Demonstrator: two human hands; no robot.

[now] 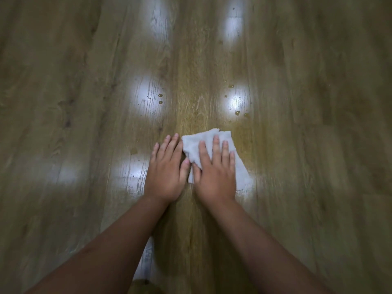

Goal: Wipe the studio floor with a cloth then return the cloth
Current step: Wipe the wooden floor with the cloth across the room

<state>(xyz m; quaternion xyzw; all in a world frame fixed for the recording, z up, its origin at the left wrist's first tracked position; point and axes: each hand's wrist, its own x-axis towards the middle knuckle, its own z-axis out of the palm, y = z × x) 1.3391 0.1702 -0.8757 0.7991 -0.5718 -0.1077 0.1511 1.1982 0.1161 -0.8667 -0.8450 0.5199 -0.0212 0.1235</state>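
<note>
The cloth (203, 148) lies flat on the wooden floor (84, 102) in my head view, pinned under my right hand (214, 172), fingers straight, gripping nothing, so pressure spreads for wiping. My left hand (166, 172) rests flat beside it, bracing me, while droplets (237, 113) wait just ahead.

We're looking down at a wood-grain plank floor (84, 124), brown, with pale patches of glare running in two rows. Flat on it lies a white cloth (196, 145), folded and a bit rumpled. Our right hand (216, 172) presses on the cloth with straight fingers; our left hand (166, 172) rests flat on the boards just beside it. Small water droplets (160, 95) dot the planks beyond the cloth, near the glare.
</note>
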